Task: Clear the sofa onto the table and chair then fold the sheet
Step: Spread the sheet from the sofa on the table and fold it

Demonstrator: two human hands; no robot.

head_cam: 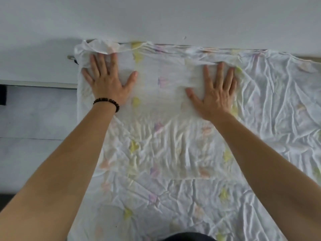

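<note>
A white sheet (173,145) with faint yellow, pink and purple flowers lies spread and creased over a flat surface that reaches the wall. My left hand (108,80), with a dark bead bracelet on its wrist, lies flat with fingers spread on the sheet's far left corner, where the cloth is bunched. My right hand (216,91) lies flat with fingers spread on the sheet near its far edge, about two hand widths to the right. Neither hand holds anything. The surface under the sheet is hidden.
A white wall (156,18) rises right behind the sheet's far edge. Pale grey floor (34,119) and a white skirting strip (38,83) show at the left. A dark object (3,94) sits at the left edge.
</note>
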